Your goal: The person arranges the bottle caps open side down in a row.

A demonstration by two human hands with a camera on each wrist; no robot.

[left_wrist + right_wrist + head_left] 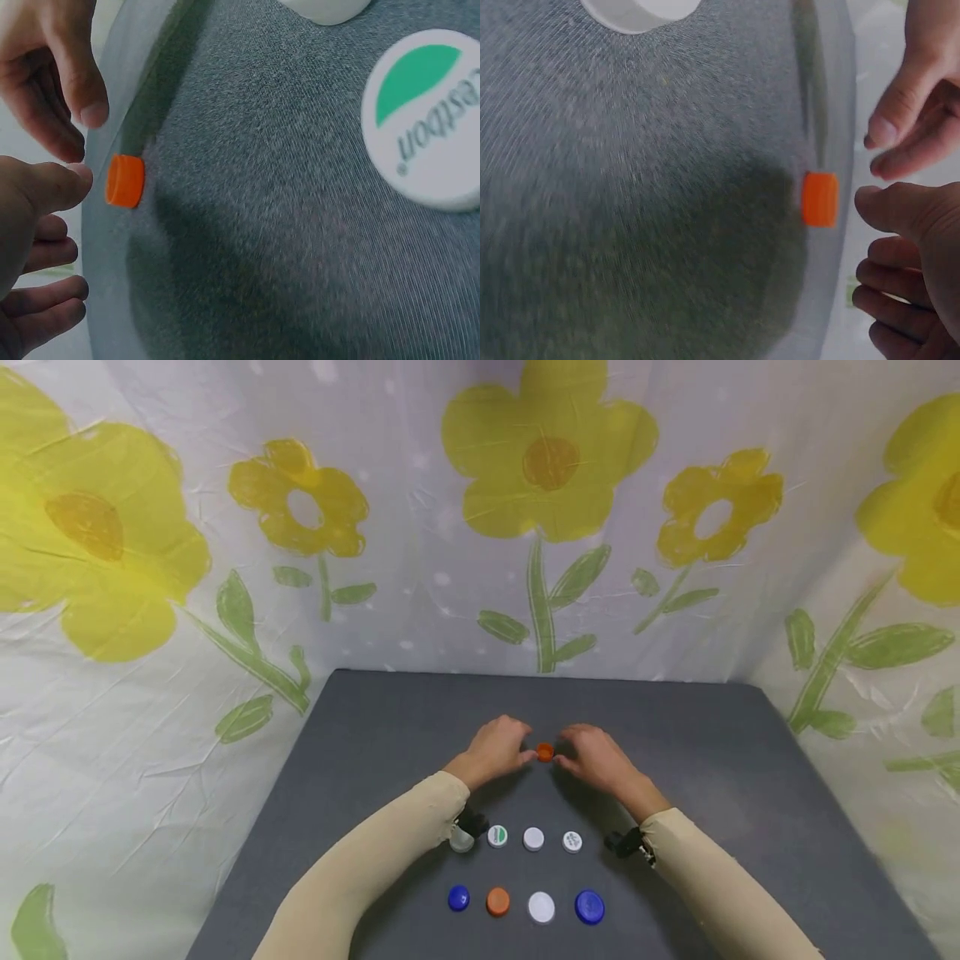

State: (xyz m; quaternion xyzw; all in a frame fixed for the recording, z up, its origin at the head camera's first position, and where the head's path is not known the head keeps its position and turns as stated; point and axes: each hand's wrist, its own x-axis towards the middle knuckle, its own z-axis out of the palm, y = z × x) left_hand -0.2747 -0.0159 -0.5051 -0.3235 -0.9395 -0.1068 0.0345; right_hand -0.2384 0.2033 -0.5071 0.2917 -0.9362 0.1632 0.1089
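A small orange bottle cap (545, 752) lies on the grey table, its hollow side facing up in the head view. My left hand (500, 747) is just left of this cap, thumb toward it and fingers loosely bent. On the other side, my right hand (596, 757) mirrors it, thumb and fingertips close to the cap. Both wrist views show gaps between the thumbs and the orange cap (125, 181), so neither hand grips it.
Nearer me is a row of white caps, one with a green mark (497, 836), the leftmost (461, 839) partly hidden by my left wrist. In front sit a small blue cap (459, 897), an orange one (498, 902), a white one (541, 907) and a larger blue one (590, 907). A flowered curtain (405, 610) surrounds the table (390, 718).
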